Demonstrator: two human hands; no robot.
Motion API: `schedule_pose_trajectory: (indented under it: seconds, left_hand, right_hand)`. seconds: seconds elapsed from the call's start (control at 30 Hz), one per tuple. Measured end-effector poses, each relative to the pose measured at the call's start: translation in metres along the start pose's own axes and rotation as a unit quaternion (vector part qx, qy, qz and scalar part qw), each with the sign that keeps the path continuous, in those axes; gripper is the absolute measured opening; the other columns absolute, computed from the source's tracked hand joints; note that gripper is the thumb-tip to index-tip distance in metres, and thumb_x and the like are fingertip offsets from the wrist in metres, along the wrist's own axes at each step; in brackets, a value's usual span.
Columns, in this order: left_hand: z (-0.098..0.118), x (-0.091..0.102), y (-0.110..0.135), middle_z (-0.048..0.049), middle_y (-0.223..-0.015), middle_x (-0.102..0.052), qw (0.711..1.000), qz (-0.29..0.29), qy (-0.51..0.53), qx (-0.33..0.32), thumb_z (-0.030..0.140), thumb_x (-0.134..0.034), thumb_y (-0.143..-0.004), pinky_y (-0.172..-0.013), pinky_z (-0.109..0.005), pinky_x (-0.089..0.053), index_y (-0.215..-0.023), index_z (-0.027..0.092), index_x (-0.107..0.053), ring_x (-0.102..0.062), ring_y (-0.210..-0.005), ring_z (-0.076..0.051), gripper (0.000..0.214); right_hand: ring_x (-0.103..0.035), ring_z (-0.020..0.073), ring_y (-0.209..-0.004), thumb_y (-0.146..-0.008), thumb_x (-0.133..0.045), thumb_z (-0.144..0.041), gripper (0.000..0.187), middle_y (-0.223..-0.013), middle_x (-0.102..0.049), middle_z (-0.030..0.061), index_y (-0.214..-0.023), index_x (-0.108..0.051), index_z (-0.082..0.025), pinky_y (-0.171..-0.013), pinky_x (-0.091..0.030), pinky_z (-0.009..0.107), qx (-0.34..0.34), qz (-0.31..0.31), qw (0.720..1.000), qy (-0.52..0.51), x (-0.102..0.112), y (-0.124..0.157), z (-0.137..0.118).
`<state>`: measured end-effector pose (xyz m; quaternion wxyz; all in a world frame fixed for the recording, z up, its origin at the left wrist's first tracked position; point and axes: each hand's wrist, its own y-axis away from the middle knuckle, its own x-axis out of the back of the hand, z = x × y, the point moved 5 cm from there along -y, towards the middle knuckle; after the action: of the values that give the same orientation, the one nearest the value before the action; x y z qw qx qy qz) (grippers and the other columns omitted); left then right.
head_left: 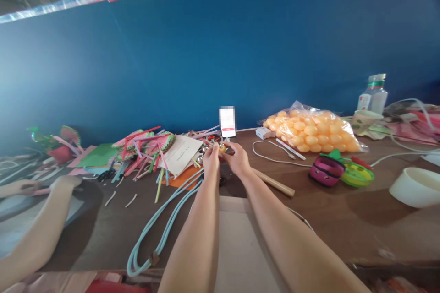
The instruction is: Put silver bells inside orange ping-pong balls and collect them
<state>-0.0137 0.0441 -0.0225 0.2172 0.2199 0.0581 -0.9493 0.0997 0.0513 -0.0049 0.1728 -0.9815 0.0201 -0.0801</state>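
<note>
Both my arms reach forward over a brown table (330, 219). My left hand (211, 161) and my right hand (237, 158) meet at the table's middle, fingers pinched together on a small orange ball (222, 148) between them. A phone (227, 122) stands upright just behind the hands, against the blue wall. A wooden stick (273, 182) lies under my right wrist. Light blue cords (161, 224) run along the table beside my left forearm.
A bag of orange balls (311, 132) lies to the right, with a white cable (271, 153), a pink and green toy (338, 170), a white tape roll (414, 186) and a bottle (374, 95). Paper fans and coloured strips (144, 151) are piled left. Another person's arm (37, 229) rests at far left.
</note>
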Motion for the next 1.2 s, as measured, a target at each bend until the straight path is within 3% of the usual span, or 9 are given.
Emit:
schedule_pose_trajectory:
  seconds: [0.27,0.4,0.63,1.03,1.2]
  left_hand:
    - [0.005,-0.005,0.004,-0.0041,-0.072,-0.066,0.999,-0.021,0.035,-0.003,0.051,-0.077,-0.063,-0.059,-0.028,-0.048,-0.084,0.015,-0.068,-0.061,-0.062,-0.016,0.043]
    - [0.007,-0.006,0.007,-0.0047,-0.072,-0.067,0.999,-0.023,0.040,0.014,0.050,-0.077,-0.062,-0.059,-0.029,-0.050,-0.082,0.015,-0.067,-0.063,-0.062,-0.017,0.042]
    - [0.012,-0.009,0.010,-0.0031,-0.068,-0.066,0.998,-0.034,0.049,0.024,0.048,-0.079,-0.061,-0.060,-0.029,-0.051,-0.079,0.015,-0.065,-0.064,-0.064,-0.018,0.040]
    - [0.012,-0.009,0.008,-0.0027,-0.067,-0.064,0.997,-0.042,0.069,0.007,0.047,-0.079,-0.060,-0.064,-0.030,-0.051,-0.081,0.015,-0.065,-0.066,-0.070,-0.020,0.041]
    - [0.012,-0.009,0.008,-0.0019,-0.066,-0.064,0.996,-0.049,0.074,0.005,0.047,-0.080,-0.058,-0.063,-0.030,-0.050,-0.082,0.015,-0.065,-0.065,-0.067,-0.019,0.043]
  right_hand:
    - [-0.062,0.0163,-0.072,-0.063,-0.078,-0.043,0.052,-0.099,-0.071,0.0039,-0.110,-0.070,-0.023,-0.066,-0.055,0.030,-0.061,-0.044,0.987,-0.139,-0.005,-0.001,0.002]
    - [-0.061,0.0153,-0.070,-0.059,-0.081,-0.045,0.055,-0.098,-0.071,0.0047,-0.108,-0.070,-0.020,-0.061,-0.054,0.028,-0.091,-0.050,0.975,-0.199,-0.005,0.002,-0.002]
    - [-0.061,0.0131,-0.068,-0.058,-0.082,-0.040,0.046,-0.098,-0.072,0.0030,-0.099,-0.072,-0.021,-0.059,-0.053,0.026,-0.106,-0.025,0.970,-0.218,-0.001,0.005,-0.008]
    - [-0.066,0.0170,-0.077,-0.059,-0.083,-0.042,0.049,-0.095,-0.072,0.0033,-0.102,-0.072,-0.020,-0.068,-0.058,0.030,-0.128,-0.045,0.948,-0.287,-0.006,0.005,-0.007]
    - [-0.066,0.0174,-0.076,-0.058,-0.084,-0.043,0.050,-0.095,-0.072,0.0035,-0.101,-0.072,-0.020,-0.067,-0.058,0.031,-0.116,-0.040,0.952,-0.281,-0.005,0.003,-0.006]
